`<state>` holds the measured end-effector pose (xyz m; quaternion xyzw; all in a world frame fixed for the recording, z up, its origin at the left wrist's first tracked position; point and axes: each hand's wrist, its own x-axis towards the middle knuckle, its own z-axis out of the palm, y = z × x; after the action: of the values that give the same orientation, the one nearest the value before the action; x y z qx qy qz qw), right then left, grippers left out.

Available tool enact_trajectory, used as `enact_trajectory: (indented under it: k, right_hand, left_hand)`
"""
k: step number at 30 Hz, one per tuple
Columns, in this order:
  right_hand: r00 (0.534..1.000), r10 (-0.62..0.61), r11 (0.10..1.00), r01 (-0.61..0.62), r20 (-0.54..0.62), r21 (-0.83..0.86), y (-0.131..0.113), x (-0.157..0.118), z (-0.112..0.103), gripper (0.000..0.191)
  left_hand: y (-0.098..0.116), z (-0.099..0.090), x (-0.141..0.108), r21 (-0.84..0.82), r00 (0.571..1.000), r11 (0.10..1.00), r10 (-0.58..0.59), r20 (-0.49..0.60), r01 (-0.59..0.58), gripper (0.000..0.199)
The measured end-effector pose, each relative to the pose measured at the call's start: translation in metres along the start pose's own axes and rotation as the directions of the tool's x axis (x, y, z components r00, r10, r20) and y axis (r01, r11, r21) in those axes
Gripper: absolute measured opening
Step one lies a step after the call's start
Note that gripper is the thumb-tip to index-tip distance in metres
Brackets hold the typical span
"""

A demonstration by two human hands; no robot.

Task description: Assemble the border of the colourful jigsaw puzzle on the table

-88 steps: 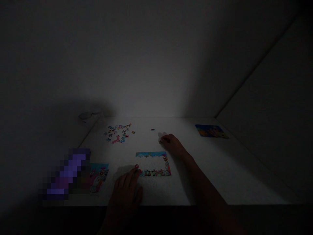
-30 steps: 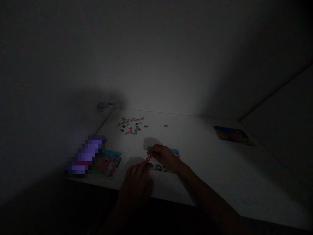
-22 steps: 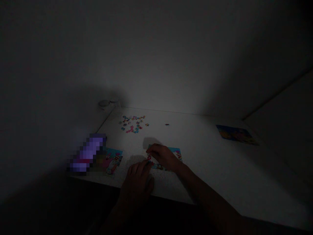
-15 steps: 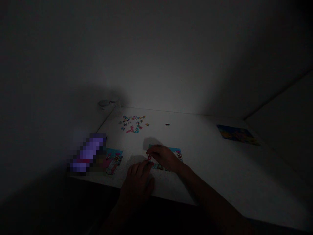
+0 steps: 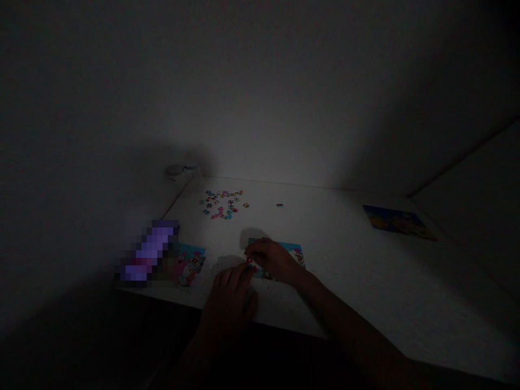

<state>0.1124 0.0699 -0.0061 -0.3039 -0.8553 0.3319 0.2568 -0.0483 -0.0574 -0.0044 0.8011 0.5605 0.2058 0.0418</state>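
Left hand (image 5: 227, 306) and right hand (image 5: 274, 261) have met, fingers (image 5: 260, 248) curled at a jigsaw piece (image 5: 249, 261), grip unclear.

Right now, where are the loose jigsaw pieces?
In the head view, the loose jigsaw pieces lie near the far edge of the white table, beyond the partly built puzzle and right hand.

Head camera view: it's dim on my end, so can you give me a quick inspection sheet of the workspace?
surface: white tabletop, dimly lit.
job's things: partly built jigsaw border under the right hand; scattered jigsaw pieces beyond it; lone jigsaw piece farther right.
clutter: blurred purple object beside left picture card; right picture card near the far right corner.
hands: left hand and right hand meet at a red jigsaw piece; grip unclear.
cables: nothing seen.
surroundings: pale walls; pale round objects beyond the far left corner.
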Motion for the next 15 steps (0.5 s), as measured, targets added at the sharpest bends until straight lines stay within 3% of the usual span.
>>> enact_trajectory:
  k: [7, 15]
  right_hand:
    - [1.000, -0.011, 0.997, 0.011, 0.000, -0.071, 0.0019, 0.0010, 0.0026, 0.021]
    - [0.997, -0.060, 0.998, 0.059, -0.038, -0.038, 0.0023, 0.0003, 0.0037, 0.023]
  left_hand:
    - [-0.0003, -0.0001, 0.0002, 0.005, 1.000, 1.000, 0.020, -0.004, -0.020, 0.042]
    - [0.0004, -0.0016, 0.0041, 0.034, 0.999, 0.999, 0.028, 0.031, -0.029, 0.043]
